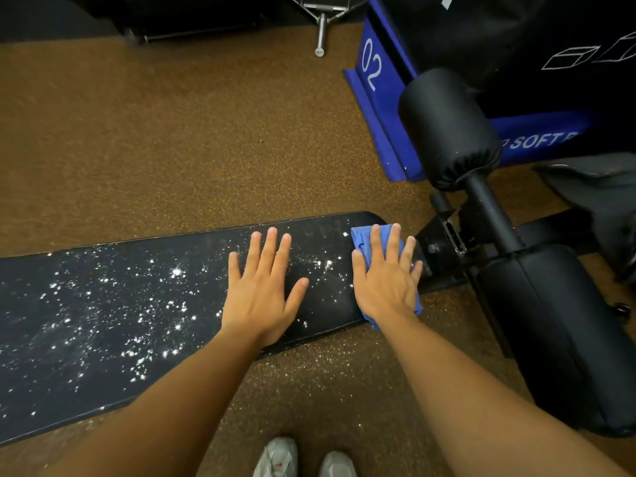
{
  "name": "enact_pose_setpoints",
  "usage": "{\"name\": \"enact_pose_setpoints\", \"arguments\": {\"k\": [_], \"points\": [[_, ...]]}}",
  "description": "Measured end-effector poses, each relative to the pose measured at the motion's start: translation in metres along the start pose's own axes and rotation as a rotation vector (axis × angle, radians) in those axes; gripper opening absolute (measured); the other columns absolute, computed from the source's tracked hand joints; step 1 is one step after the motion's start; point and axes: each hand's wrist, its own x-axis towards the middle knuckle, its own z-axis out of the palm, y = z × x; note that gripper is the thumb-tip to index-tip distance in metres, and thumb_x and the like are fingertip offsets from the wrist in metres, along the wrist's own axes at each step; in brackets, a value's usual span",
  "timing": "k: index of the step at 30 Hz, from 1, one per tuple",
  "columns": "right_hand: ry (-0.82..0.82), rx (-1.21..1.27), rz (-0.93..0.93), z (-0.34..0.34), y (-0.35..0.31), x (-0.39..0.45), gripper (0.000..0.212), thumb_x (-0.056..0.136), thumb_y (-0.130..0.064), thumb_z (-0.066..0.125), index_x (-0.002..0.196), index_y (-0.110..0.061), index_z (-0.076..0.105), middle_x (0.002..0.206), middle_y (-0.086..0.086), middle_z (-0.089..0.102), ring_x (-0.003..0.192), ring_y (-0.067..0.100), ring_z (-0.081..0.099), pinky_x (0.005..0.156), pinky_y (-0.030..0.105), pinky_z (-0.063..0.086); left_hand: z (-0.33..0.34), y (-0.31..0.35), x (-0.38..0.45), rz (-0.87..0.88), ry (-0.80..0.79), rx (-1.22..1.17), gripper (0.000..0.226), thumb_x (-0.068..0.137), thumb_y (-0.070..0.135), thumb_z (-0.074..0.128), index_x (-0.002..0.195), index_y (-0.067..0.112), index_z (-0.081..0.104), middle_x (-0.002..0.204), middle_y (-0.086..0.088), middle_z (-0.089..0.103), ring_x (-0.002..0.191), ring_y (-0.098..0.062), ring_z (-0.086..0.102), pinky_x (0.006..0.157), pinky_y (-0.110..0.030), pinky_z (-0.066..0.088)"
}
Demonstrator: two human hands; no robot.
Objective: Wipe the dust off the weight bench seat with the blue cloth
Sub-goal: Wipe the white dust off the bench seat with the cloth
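The black weight bench seat [103, 304] runs from the lower left to the middle of the view, speckled with white dust. My left hand [265, 287] lies flat on the seat with straight, spread fingers. To its right, my right hand [385, 277] presses flat on the blue cloth [361, 237] at the seat's narrow right end. The cloth shows above the fingers and below the palm; most of it is hidden under the hand. Dust flecks lie between the two hands and thickly across the left part.
Black padded leg rollers [451, 132] and the bench frame [444, 235] stand right of the seat. A blue and black soft box [375, 80] marked 02 sits behind them. A metal handle [321, 32] lies on the brown speckled floor [172, 132]. My shoes [278, 457] are at the bottom.
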Motion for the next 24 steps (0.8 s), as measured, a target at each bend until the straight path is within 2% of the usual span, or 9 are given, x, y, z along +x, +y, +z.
{"name": "enact_pose_setpoints", "arguments": {"k": [4,9,19,24], "points": [[-0.004,-0.036,-0.05,0.002,0.006,0.003,0.067,0.095,-0.058,0.014,0.151,-0.03,-0.009,0.159,0.005,-0.018,0.145,0.037,-0.01,0.114,0.058,0.01,0.012,0.001,0.001,-0.03,-0.001,-0.004,0.072,0.093,0.063,0.01,0.151,0.025,-0.01,0.16,0.0,-0.014,0.144,-0.02,-0.021,0.117,-0.053,-0.003],[0.016,-0.05,-0.078,0.004,0.005,0.009,0.061,0.098,-0.051,0.012,0.151,-0.029,-0.008,0.16,0.004,-0.015,0.145,0.035,-0.006,0.116,0.055,0.011,0.027,0.005,0.0,-0.084,0.031,-0.04,0.074,0.092,0.063,0.012,0.151,0.024,-0.009,0.16,0.0,-0.015,0.144,-0.021,-0.022,0.117,-0.053,-0.005],[0.023,-0.053,-0.12,0.001,0.0,0.02,0.06,0.099,-0.049,0.012,0.151,-0.026,-0.008,0.161,0.006,-0.012,0.145,0.036,-0.004,0.116,0.054,0.009,0.039,0.015,-0.003,-0.119,0.08,-0.068,0.076,0.092,0.064,0.017,0.152,0.022,-0.004,0.16,-0.001,-0.01,0.145,-0.021,-0.019,0.117,-0.053,-0.003],[0.003,-0.04,-0.124,0.0,-0.012,0.033,0.061,0.099,-0.049,0.01,0.151,-0.024,-0.009,0.16,0.005,-0.013,0.145,0.035,-0.009,0.116,0.055,0.005,0.039,0.015,-0.003,-0.142,0.079,-0.058,0.076,0.092,0.064,0.013,0.152,0.021,-0.006,0.16,-0.002,-0.012,0.145,-0.021,-0.021,0.118,-0.05,-0.005]]}}
